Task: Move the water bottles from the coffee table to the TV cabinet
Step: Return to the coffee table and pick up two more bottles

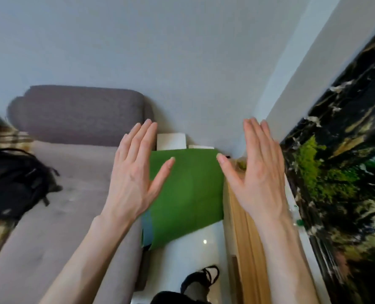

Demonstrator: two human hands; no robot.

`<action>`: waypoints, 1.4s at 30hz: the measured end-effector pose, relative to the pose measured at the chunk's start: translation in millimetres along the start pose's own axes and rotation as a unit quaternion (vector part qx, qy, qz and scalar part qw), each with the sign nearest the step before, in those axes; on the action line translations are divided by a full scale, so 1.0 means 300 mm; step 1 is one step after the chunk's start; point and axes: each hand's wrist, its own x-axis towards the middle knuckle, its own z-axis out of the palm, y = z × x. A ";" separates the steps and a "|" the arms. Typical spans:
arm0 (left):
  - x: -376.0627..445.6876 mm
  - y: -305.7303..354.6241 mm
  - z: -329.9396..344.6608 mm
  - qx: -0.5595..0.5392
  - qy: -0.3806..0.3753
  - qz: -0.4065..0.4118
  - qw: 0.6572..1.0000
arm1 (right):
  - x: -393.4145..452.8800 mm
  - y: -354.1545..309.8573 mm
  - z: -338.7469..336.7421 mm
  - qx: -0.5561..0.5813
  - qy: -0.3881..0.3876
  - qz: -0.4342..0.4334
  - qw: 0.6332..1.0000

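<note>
A grey sofa [57,172] fills the left, a black bag [15,183] lying on it. A green sheet [186,189] lies between sofa and wooden unit [241,227], perhaps the cabinet. Left hand [133,172] and right hand [256,170] hover spread flat, holding nothing. No bottle shows.
</note>
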 end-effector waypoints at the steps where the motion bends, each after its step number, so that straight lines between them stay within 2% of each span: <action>1: -0.042 -0.051 -0.066 0.009 0.015 -0.021 1.000 | 0.004 -0.087 0.016 0.004 -0.004 -0.025 1.000; 8: -0.332 -0.312 -0.478 0.083 0.098 -0.140 0.982 | -0.014 -0.647 0.124 0.057 -0.041 -0.185 0.980; 15: -0.622 -0.468 -0.811 0.192 0.157 -0.262 0.933 | -0.048 -1.087 0.228 0.149 -0.096 -0.326 0.928; 20: -0.824 -0.486 -0.976 0.275 0.179 -0.344 0.880 | -0.110 -1.346 0.287 0.227 -0.147 -0.406 0.873; 25: -1.027 -0.428 -1.129 0.339 0.207 -0.456 0.796 | -0.245 -1.614 0.307 0.310 -0.185 -0.482 0.798; 32: -1.386 -0.367 -1.321 0.379 0.272 -0.541 0.700 | -0.541 -1.984 0.302 0.367 -0.205 -0.578 0.700; 38: -1.727 -0.421 -1.518 0.399 0.294 -0.583 0.644 | -0.827 -2.308 0.296 0.370 -0.214 -0.622 0.656; 42: -1.903 -0.502 -1.678 0.407 0.302 -0.586 0.632 | -0.993 -2.526 0.290 0.370 -0.217 -0.629 0.648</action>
